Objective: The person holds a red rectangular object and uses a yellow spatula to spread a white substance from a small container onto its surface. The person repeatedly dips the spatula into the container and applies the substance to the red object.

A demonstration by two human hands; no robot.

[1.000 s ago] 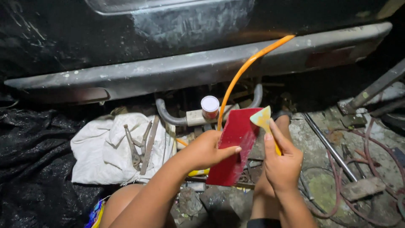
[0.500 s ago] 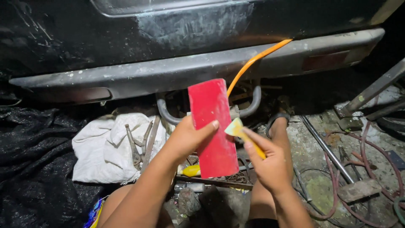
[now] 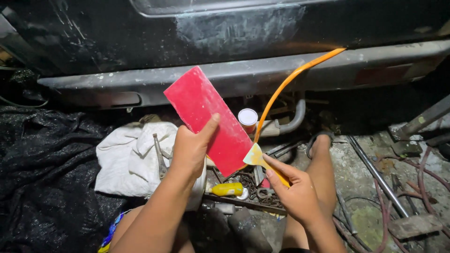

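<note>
Below the dark bumper point(image 3: 262, 77), the left hand point(image 3: 190, 150) grips a red board point(image 3: 208, 119). The right hand point(image 3: 295, 194) pinches a yellow spreader point(image 3: 257, 157), touching the board's lower edge.

Likely a car repair yard: scuffed dark car body point(image 3: 225, 37), grey bumper point(image 3: 262, 77), hand tools on white rag point(image 3: 126, 154), dirty concrete ground point(image 3: 361, 178).

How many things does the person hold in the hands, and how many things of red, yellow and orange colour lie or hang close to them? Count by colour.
Red: 1, the red board in the left hand.
Yellow: 2, the putty scraper in the right hand and the yellow handle.
Orange: 1, the orange hose.
Total: 4.
</note>
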